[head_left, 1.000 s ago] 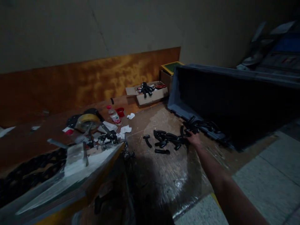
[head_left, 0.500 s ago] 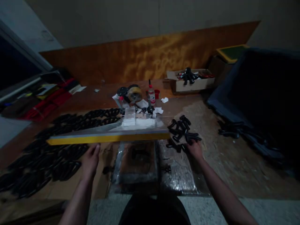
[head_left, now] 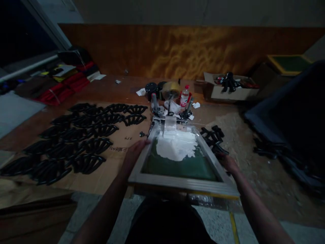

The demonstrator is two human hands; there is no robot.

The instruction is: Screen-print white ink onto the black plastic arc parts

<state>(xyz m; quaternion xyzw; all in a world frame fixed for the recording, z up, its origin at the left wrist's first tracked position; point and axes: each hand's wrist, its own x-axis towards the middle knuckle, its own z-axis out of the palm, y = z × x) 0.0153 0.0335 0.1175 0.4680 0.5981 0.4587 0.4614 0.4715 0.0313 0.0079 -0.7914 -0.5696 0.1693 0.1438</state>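
Observation:
A printing screen (head_left: pixel 177 183) with a pale frame and green mesh lies low in front of me. White ink (head_left: pixel 175 147) spreads over the mesh's far half, with a squeegee-like block (head_left: pixel 170 124) at the back. My left hand (head_left: pixel 135 154) is at the screen's left edge, its fingertips dark and partly hidden. Beyond the right edge, my right hand (head_left: pixel 230 163) has closed fingers at a black curved plastic piece (head_left: pixel 218 147) by a small heap of similar ones. The screen covers the platform beneath.
Rows of black curved pieces (head_left: pixel 95 145) lie on cardboard at left. Behind the screen are a tape roll (head_left: pixel 171 89) and a bottle (head_left: pixel 185 96). An open carton (head_left: pixel 230 93) stands at back right, near a large dark bag-like bulk (head_left: pixel 291 118).
The screen has swung down from a raised tilt and now covers the platform. My left hand has moved forward along its left side. My right hand stays by the heap. My view has shifted.

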